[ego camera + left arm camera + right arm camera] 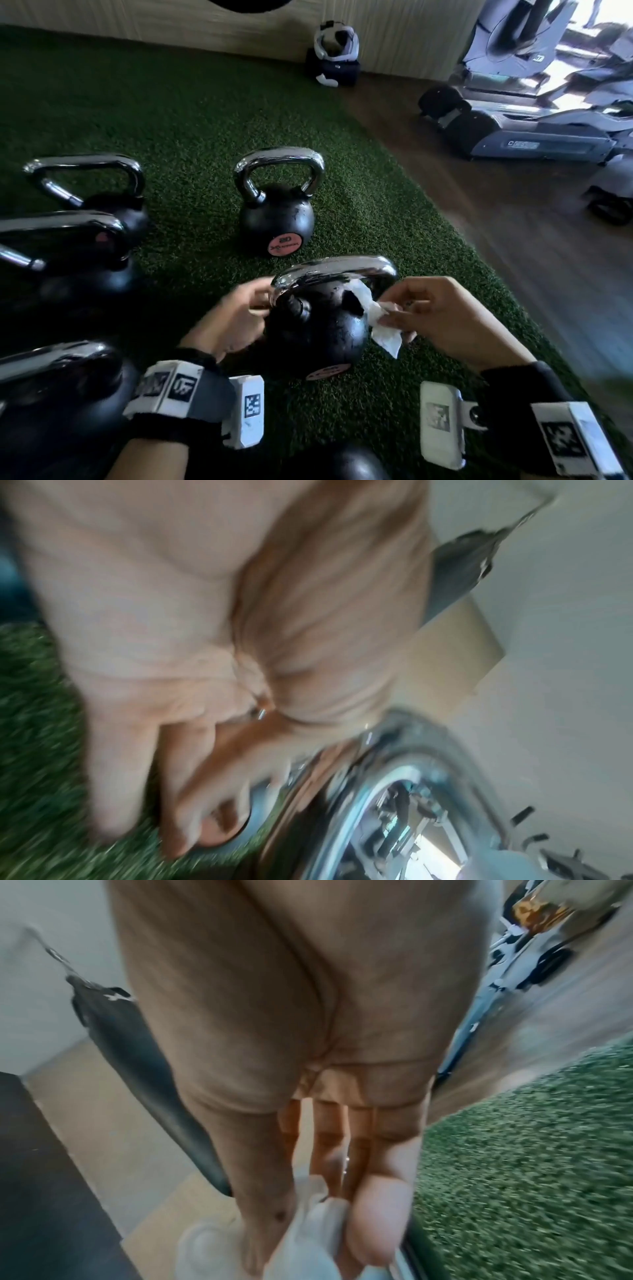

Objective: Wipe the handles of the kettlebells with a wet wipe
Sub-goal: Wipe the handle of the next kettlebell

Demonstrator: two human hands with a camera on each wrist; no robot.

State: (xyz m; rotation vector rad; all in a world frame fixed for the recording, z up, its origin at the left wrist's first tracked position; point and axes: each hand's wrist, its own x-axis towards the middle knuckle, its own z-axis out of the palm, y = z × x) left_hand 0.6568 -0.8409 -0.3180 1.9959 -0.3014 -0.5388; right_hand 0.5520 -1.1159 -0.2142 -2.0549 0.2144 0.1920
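Left hand [239, 308]: curls round the near kettlebell's chrome handle [335, 270], steadying it.
Right hand [442, 318]: pinches wet wipe [380, 318] against handle's right leg, wiping.

- Your right hand [442, 318] pinches the wet wipe [378, 317] against the near kettlebell's handle [337, 270].
- Your left hand [236, 315] touches that handle's left end.

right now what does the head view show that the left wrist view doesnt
Only the head view shows the right hand pinching the wet wipe beside the nearest kettlebell, the other kettlebells on the turf and the treadmills. Only the left wrist view shows the left hand's fingers up close, blurred, with room reflections in the chrome. Both show the left hand at the chrome handle and the green turf.
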